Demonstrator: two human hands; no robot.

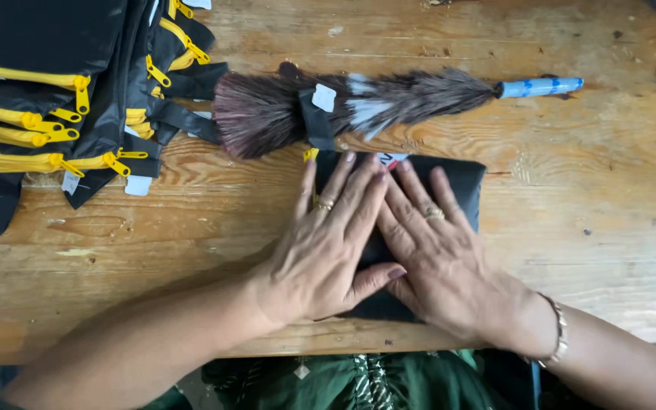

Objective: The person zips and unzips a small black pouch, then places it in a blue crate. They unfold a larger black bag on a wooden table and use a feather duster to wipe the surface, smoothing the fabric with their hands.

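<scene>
Both grips lie flat and open — left hand (328,254), right hand (438,262) — pressing the folded black pouch (461,182).

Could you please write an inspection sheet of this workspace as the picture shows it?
Surface: worn wooden table, scratched and stained.
Job's things: folded black fabric piece, flat under both hands.
Clutter: brown feather duster with blue handle; pile of black fabric pouches with yellow zippers.
Hands: left hand and right hand pressed flat, fingers spread.
Cables: nothing seen.
Surroundings: green patterned garment at the table's near edge.
</scene>
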